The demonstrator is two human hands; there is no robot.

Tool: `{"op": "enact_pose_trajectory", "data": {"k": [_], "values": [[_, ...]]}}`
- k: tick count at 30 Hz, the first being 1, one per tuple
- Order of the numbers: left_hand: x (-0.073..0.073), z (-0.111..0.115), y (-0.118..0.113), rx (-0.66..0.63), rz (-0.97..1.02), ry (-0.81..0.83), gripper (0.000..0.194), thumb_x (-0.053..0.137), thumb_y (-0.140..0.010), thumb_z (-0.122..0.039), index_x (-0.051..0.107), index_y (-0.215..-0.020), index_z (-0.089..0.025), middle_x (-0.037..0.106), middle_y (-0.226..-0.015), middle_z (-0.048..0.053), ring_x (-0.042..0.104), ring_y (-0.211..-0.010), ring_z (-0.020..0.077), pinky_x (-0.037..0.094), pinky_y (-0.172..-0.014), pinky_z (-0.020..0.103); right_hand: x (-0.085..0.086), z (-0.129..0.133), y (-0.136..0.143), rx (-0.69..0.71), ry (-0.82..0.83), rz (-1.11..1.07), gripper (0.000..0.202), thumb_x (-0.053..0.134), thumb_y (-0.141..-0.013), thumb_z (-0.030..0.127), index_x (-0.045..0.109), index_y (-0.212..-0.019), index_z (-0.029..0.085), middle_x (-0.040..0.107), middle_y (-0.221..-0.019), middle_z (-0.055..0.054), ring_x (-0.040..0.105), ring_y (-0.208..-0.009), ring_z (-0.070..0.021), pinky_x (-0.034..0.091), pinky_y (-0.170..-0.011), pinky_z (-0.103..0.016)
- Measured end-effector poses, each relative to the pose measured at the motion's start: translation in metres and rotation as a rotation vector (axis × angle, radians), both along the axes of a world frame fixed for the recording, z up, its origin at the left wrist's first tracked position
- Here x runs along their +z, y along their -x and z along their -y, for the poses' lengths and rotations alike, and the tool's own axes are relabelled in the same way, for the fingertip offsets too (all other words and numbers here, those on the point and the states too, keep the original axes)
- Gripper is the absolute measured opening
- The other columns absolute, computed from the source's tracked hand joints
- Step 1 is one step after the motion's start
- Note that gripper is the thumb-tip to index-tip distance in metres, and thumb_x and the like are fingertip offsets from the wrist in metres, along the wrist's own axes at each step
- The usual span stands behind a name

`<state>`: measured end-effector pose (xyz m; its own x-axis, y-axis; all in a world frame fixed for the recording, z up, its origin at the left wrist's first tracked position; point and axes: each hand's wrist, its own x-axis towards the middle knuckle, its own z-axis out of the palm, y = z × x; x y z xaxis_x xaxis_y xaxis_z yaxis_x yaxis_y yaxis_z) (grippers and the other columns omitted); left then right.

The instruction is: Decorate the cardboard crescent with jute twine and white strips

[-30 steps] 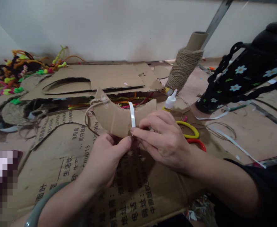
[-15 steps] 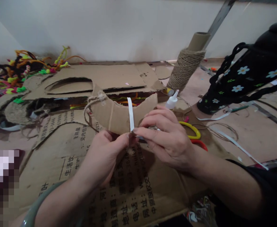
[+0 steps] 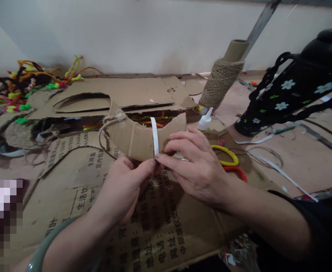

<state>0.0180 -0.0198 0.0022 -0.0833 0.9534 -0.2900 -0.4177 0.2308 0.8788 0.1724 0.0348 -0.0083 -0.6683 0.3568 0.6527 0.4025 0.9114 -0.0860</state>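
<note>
Between my hands a crescent-shaped piece of cardboard is held up above a printed cardboard sheet. A narrow white strip runs across the crescent, its lower end at my fingertips. My left hand is closed, pinching the crescent's lower edge with the thumb in front. My right hand is closed too, pressing thumb and fingers on the strip at that same edge. Twine is tied to the crescent's left end. The strip's back part is hidden behind the cardboard.
Behind my right hand are a white glue bottle and scissors with yellow and red handles. A twine roll and a black flowered bottle stand farther right. Colourful pipe cleaners are heaped at the left, beside cut cardboard.
My right fingers have moved slightly left and closer to my left thumb. The crescent and strip have shifted slightly left in view, along with much of the scene at right.
</note>
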Motion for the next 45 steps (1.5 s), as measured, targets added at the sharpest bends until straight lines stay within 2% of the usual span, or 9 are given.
{"op": "enact_pose_trajectory", "data": {"k": [7, 13, 18, 23, 27, 30, 35, 39, 45], "values": [[-0.002, -0.001, 0.003, 0.032, 0.005, 0.022, 0.01, 0.066, -0.07, -0.022, 0.066, -0.06, -0.017, 0.063, -0.061, 0.0, 0.055, -0.061, 0.0129, 0.045, -0.061, 0.024, -0.001, 0.001, 0.0, 0.027, 0.04, 0.018, 0.022, 0.051, -0.082, 0.012, 0.065, -0.095, 0.024, 0.062, -0.095, -0.002, 0.05, -0.108, -0.0193, 0.028, -0.104, -0.049], [-0.002, -0.004, 0.002, 0.049, -0.006, -0.012, 0.011, 0.07, -0.066, -0.016, 0.07, -0.077, -0.02, 0.069, -0.081, 0.0, 0.061, -0.076, 0.015, 0.047, -0.07, 0.023, -0.002, 0.001, 0.0, 0.083, 0.063, 0.043, 0.02, 0.052, -0.081, 0.013, 0.064, -0.092, 0.025, 0.062, -0.098, -0.001, 0.049, -0.113, -0.0211, 0.024, -0.106, -0.053], [0.0, -0.003, 0.002, 0.082, -0.041, 0.043, 0.018, 0.071, -0.065, -0.017, 0.071, -0.082, -0.017, 0.07, -0.077, 0.001, 0.062, -0.068, 0.0149, 0.049, -0.063, 0.023, 0.003, -0.005, -0.002, 0.055, 0.077, -0.214, 0.019, 0.056, -0.077, 0.012, 0.058, -0.093, 0.022, 0.062, -0.1, -0.003, 0.051, -0.111, -0.0215, 0.035, -0.102, -0.049], [-0.003, -0.002, 0.003, 0.114, -0.04, 0.088, 0.019, 0.072, -0.064, -0.02, 0.071, -0.082, -0.014, 0.071, -0.078, 0.004, 0.063, -0.071, 0.0151, 0.051, -0.067, 0.024, -0.003, -0.014, -0.002, 0.004, 0.528, -0.626, 0.041, 0.056, -0.081, 0.022, 0.04, -0.119, 0.022, 0.049, -0.121, -0.009, 0.05, -0.113, -0.0194, 0.043, -0.098, -0.041], [-0.002, -0.002, 0.002, 0.1, -0.061, 0.007, 0.027, 0.07, -0.067, -0.018, 0.069, -0.093, -0.014, 0.072, -0.089, 0.006, 0.064, -0.086, 0.02, 0.053, -0.072, 0.027, -0.006, -0.018, 0.0, 0.044, 0.835, -0.718, 0.052, 0.051, -0.085, 0.033, 0.026, -0.131, 0.029, 0.044, -0.126, -0.008, 0.055, -0.104, -0.0163, 0.051, -0.086, -0.034], [0.0, -0.001, 0.0, 0.084, -0.056, -0.034, 0.03, 0.07, -0.068, -0.018, 0.068, -0.097, -0.014, 0.072, -0.09, 0.006, 0.065, -0.09, 0.0211, 0.053, -0.075, 0.027, -0.002, -0.018, 0.003, 0.054, 0.938, -0.794, 0.056, 0.059, -0.081, 0.037, 0.03, -0.129, 0.032, 0.047, -0.125, -0.004, 0.054, -0.105, -0.0162, 0.052, -0.084, -0.032], [-0.001, 0.001, 0.0, 0.05, -0.035, -0.015, 0.029, 0.07, -0.07, -0.018, 0.068, -0.098, -0.015, 0.071, -0.096, 0.005, 0.065, -0.088, 0.0189, 0.053, -0.072, 0.024, 0.001, -0.016, 0.009, 0.165, 1.323, -0.649, 0.035, 0.067, -0.074, 0.035, 0.05, -0.101, 0.02, 0.064, -0.096, -0.003, 0.061, -0.091, -0.0178, 0.055, -0.078, -0.033], [-0.006, 0.002, 0.001, 0.025, 0.013, -0.063, 0.022, 0.066, -0.076, -0.023, 0.068, -0.096, -0.017, 0.07, -0.1, 0.004, 0.065, -0.091, 0.0175, 0.053, -0.073, 0.023, 0.0, -0.013, 0.011, 0.115, 1.318, -0.635, 0.026, 0.063, -0.075, 0.029, 0.05, -0.097, 0.02, 0.064, -0.093, -0.002, 0.062, -0.081, -0.015, 0.056, -0.073, -0.032], [-0.007, 0.002, 0.0, 0.06, -0.044, -0.105, 0.033, 0.07, -0.073, -0.022, 0.066, -0.106, -0.015, 0.07, -0.102, 0.007, 0.064, -0.096, 0.0216, 0.052, -0.085, 0.031, 0.001, -0.009, 0.012, 0.15, 1.269, -0.633, 0.028, 0.06, -0.076, 0.023, 0.048, -0.101, 0.019, 0.064, -0.101, -0.005, 0.062, -0.093, -0.0174, 0.054, -0.078, -0.032]]}}
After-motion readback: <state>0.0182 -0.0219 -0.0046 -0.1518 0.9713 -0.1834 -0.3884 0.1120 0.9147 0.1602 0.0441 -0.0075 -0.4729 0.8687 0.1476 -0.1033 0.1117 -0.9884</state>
